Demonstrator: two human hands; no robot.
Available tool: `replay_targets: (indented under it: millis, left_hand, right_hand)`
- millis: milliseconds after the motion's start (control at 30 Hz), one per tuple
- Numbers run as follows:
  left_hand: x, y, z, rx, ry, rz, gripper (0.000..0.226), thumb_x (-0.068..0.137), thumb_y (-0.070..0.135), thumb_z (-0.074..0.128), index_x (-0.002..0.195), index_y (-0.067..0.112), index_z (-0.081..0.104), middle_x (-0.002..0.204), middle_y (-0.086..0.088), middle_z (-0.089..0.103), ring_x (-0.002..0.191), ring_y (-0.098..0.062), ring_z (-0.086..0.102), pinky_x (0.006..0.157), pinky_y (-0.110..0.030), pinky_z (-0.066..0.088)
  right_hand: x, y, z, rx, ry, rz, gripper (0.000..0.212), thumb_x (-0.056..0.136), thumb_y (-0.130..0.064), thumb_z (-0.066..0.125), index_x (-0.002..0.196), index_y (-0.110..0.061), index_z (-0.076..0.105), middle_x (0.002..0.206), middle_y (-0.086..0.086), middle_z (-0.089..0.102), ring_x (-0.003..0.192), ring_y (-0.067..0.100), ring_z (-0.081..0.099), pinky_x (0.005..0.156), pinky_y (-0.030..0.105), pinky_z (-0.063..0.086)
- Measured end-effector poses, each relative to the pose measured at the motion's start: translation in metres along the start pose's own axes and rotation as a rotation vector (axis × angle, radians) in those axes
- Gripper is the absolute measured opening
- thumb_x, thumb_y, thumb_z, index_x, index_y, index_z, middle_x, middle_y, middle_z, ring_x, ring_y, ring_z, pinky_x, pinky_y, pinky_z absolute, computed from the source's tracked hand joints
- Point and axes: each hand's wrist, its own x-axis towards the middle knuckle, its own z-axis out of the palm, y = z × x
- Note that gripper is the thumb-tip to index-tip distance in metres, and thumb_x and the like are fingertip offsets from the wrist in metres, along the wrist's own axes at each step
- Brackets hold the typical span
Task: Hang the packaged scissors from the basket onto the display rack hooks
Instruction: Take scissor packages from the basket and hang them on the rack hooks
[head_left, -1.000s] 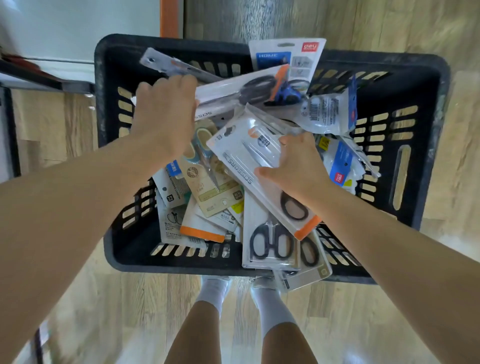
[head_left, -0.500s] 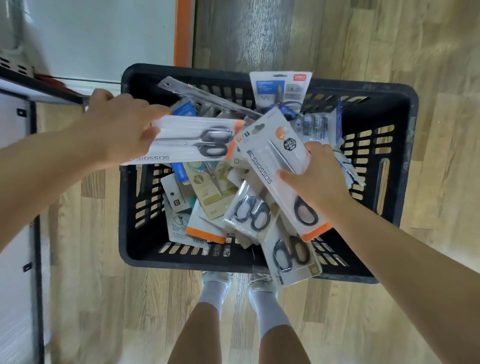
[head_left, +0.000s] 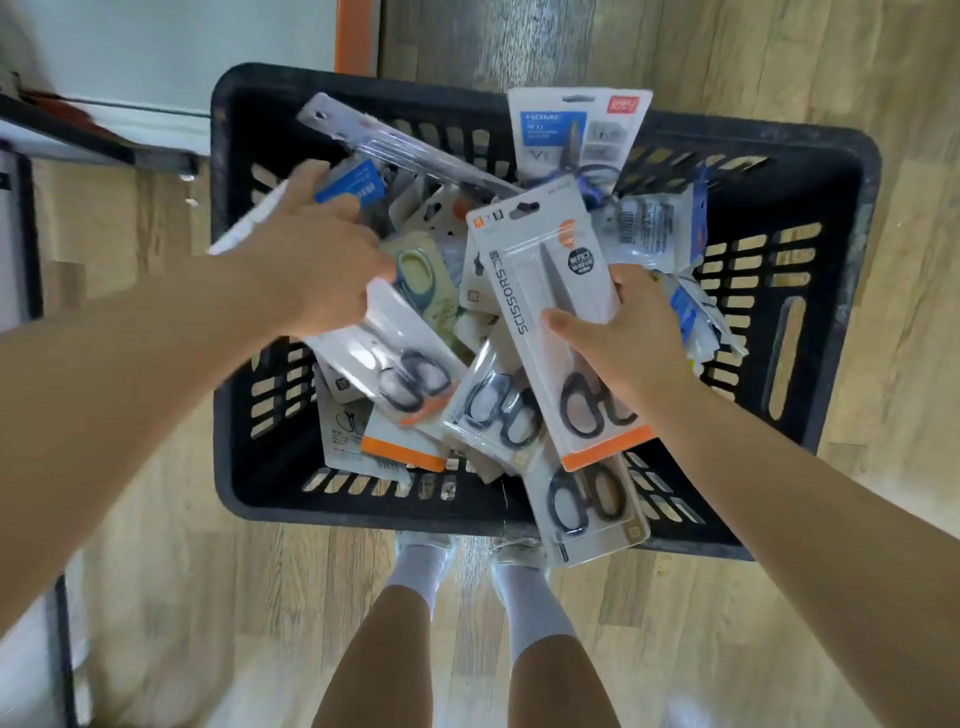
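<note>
A black plastic basket (head_left: 852, 270) on the wooden floor holds several packaged scissors. My left hand (head_left: 311, 260) grips a white package of black-handled scissors (head_left: 410, 374) over the basket's left half; its handle end with an orange strip points toward me and its far end juts out past my wrist. My right hand (head_left: 634, 338) grips a grey-white package marked SCISSORS (head_left: 524, 270), thumb across its front, handles and orange strip toward me. More black-handled packages (head_left: 498, 415) lie under both. No rack hooks are in view.
A blue-and-white HOME package (head_left: 571, 130) and a long clear package (head_left: 395, 145) lean on the basket's far wall. A dark shelf edge (head_left: 78, 130) and a white panel with an orange post (head_left: 353, 31) stand at the left. My legs (head_left: 467, 623) are just behind the basket.
My left hand has swung its package from lying crosswise above the basket to pointing handles toward me, lower over the pile. My right hand has turned its package more upright.
</note>
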Motion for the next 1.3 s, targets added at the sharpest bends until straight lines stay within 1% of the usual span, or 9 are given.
replay_targets:
  millis: [133, 267, 400, 533, 600, 800, 967, 1167, 1300]
  left_hand:
    - [0.017, 0.027, 0.021, 0.014, 0.057, -0.027, 0.047, 0.093, 0.025, 0.049, 0.139, 0.023, 0.037, 0.142, -0.008, 0.035, 0.139, -0.028, 0.019, 0.114, -0.055, 0.003]
    - [0.007, 0.046, 0.043, -0.33, 0.175, -0.116, 0.073, 0.09, 0.024, 0.059, 0.148, 0.011, 0.018, 0.156, -0.017, 0.002, 0.143, -0.033, 0.008, 0.113, -0.045, 0.02]
    - [-0.008, 0.067, 0.056, -0.937, 0.303, -0.616, 0.066, 0.085, 0.025, 0.067, 0.139, 0.007, 0.033, 0.144, -0.017, 0.024, 0.128, -0.032, 0.034, 0.103, -0.042, 0.039]
    - [0.0, 0.068, 0.074, -1.51, 0.13, -1.049, 0.073, 0.082, 0.032, 0.071, 0.137, 0.003, 0.032, 0.137, -0.016, 0.036, 0.121, -0.032, 0.046, 0.098, -0.046, 0.043]
    - [0.003, 0.067, 0.079, -1.767, 0.132, -1.116, 0.064, 0.084, 0.029, 0.069, 0.132, 0.004, 0.037, 0.13, -0.013, 0.051, 0.118, -0.03, 0.052, 0.097, -0.046, 0.045]
    - [0.013, 0.069, 0.084, -2.053, 0.084, -1.189, 0.046, 0.085, 0.025, 0.068, 0.124, 0.007, 0.053, 0.117, -0.009, 0.063, 0.104, -0.029, 0.062, 0.092, -0.044, 0.051]
    - [0.008, 0.071, 0.089, -2.412, 0.098, -1.206, 0.031, 0.084, 0.014, 0.071, 0.112, 0.007, 0.063, 0.106, -0.012, 0.069, 0.09, -0.025, 0.067, 0.086, -0.041, 0.055]
    - [0.004, 0.07, 0.093, -2.362, 0.048, -1.248, 0.02, 0.083, 0.023, 0.072, 0.094, 0.01, 0.062, 0.099, -0.011, 0.068, 0.088, -0.025, 0.066, 0.087, -0.042, 0.054]
    - [-0.007, 0.073, 0.09, -2.204, 0.136, -1.21, 0.008, 0.092, 0.023, 0.061, 0.095, 0.016, 0.061, 0.104, -0.009, 0.067, 0.092, -0.025, 0.064, 0.087, -0.039, 0.053]
  right_hand:
    - [0.005, -0.003, 0.005, 0.071, -0.004, 0.034, 0.047, 0.079, -0.028, 0.074, 0.112, -0.013, 0.045, 0.094, -0.009, 0.053, 0.084, 0.006, 0.052, 0.058, 0.009, 0.04]
    - [0.008, -0.003, 0.009, 0.092, -0.006, 0.045, 0.054, 0.08, -0.026, 0.074, 0.12, -0.01, 0.042, 0.082, -0.019, 0.045, 0.074, -0.003, 0.047, 0.056, 0.006, 0.04]
    - [0.006, -0.005, 0.01, 0.098, -0.027, 0.049, 0.056, 0.08, -0.026, 0.073, 0.123, -0.011, 0.04, 0.082, -0.02, 0.045, 0.073, -0.007, 0.046, 0.053, 0.002, 0.038]
    - [0.006, -0.015, 0.013, 0.111, -0.046, 0.049, 0.06, 0.08, -0.026, 0.073, 0.127, -0.011, 0.039, 0.098, -0.01, 0.052, 0.094, 0.009, 0.052, 0.071, 0.018, 0.042]
    - [0.008, -0.019, 0.017, 0.111, -0.057, 0.051, 0.059, 0.08, -0.027, 0.073, 0.126, -0.012, 0.039, 0.095, -0.012, 0.052, 0.096, 0.011, 0.053, 0.077, 0.023, 0.042]
    - [0.015, -0.026, 0.03, 0.108, -0.104, 0.054, 0.057, 0.08, -0.028, 0.073, 0.124, -0.015, 0.04, 0.087, -0.018, 0.047, 0.081, 0.002, 0.049, 0.059, 0.009, 0.036]
    - [0.018, -0.029, 0.038, 0.087, -0.097, 0.07, 0.054, 0.082, -0.028, 0.072, 0.125, -0.015, 0.043, 0.095, -0.012, 0.051, 0.092, 0.01, 0.053, 0.078, 0.024, 0.042]
    - [0.017, -0.034, 0.043, 0.055, -0.09, 0.097, 0.015, 0.092, -0.028, 0.057, 0.104, -0.018, 0.056, 0.089, -0.007, 0.058, 0.086, 0.014, 0.057, 0.067, 0.022, 0.044]
    - [0.012, -0.038, 0.043, 0.073, -0.079, 0.121, 0.011, 0.095, -0.023, 0.049, 0.092, -0.017, 0.058, 0.086, 0.001, 0.06, 0.087, 0.022, 0.059, 0.08, 0.034, 0.049]
